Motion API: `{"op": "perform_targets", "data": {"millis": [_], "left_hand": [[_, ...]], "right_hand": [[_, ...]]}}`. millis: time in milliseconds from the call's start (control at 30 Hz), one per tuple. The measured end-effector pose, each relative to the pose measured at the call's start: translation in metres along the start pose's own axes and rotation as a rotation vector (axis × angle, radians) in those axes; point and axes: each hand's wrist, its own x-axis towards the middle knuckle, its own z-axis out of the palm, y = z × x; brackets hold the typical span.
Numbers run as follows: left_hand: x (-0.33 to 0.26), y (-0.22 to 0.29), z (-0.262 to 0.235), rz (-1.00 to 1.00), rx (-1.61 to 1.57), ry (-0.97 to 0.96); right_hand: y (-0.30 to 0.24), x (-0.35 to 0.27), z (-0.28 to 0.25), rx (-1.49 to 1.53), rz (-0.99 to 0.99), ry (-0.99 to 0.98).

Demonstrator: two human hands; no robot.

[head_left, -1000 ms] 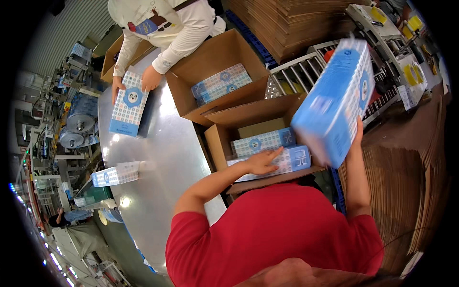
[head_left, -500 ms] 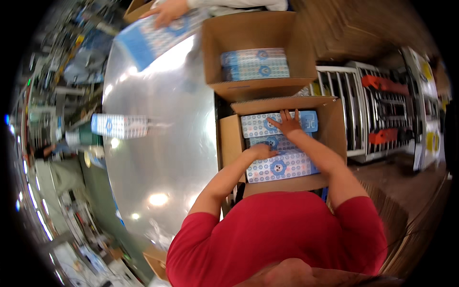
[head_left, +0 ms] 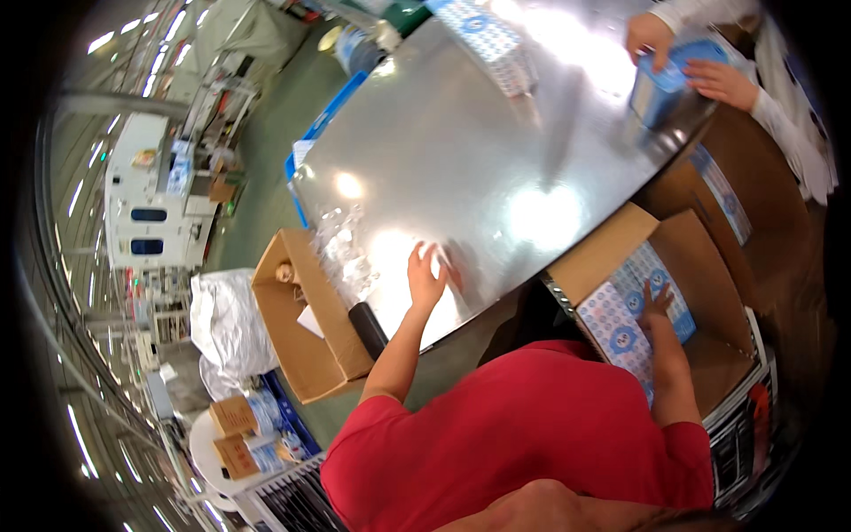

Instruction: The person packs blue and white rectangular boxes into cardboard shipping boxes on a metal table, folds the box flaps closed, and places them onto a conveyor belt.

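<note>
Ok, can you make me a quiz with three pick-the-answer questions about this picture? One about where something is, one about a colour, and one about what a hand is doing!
1. Where is the person's right hand?
A. inside the open cardboard box
B. on the floor
C. on the white bag

2. What colour is the person's shirt?
A. green
B. red
C. yellow

3. What is the left hand doing?
A. gripping a cup
B. making a fist
C. lying flat and open on the shiny metal table

Answers: 1 A, it rests on the blue-and-white packs in the box. 2 B, the shirt is plainly red. 3 C, its fingers are spread on the table.
</note>
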Motion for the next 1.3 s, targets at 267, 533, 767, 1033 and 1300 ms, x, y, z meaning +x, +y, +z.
{"op": "perform_targets", "data": {"millis": [267, 533, 767, 1033, 1300], "left_hand": [[0.067, -0.154, -0.073, -0.640, 0.549, -0.029], [0.117, -0.184, -0.072, -0.857, 0.508, -0.395], [0.064, -0.207, -0.047, -0.294, 0.454, -0.035], [0.052, -0.186, -0.108, -0.643, -1.343, 0.288], [0.068, -0.104, -0.093, -0.254, -1.725, -0.029]], "right_hand": [[0.053, 0.031, 0.010, 0.429, -0.288, 0.003], [0.059, -0.016, 0.004, 0.309, -0.361, 0.144], [0.049, -0.035, 0.011, 0.381, -0.367, 0.064], [0.064, -0.036, -0.009, 0.092, -0.334, -0.130], [-0.069, -0.113, -0.122, 0.363, -0.605, 0.638]]}}
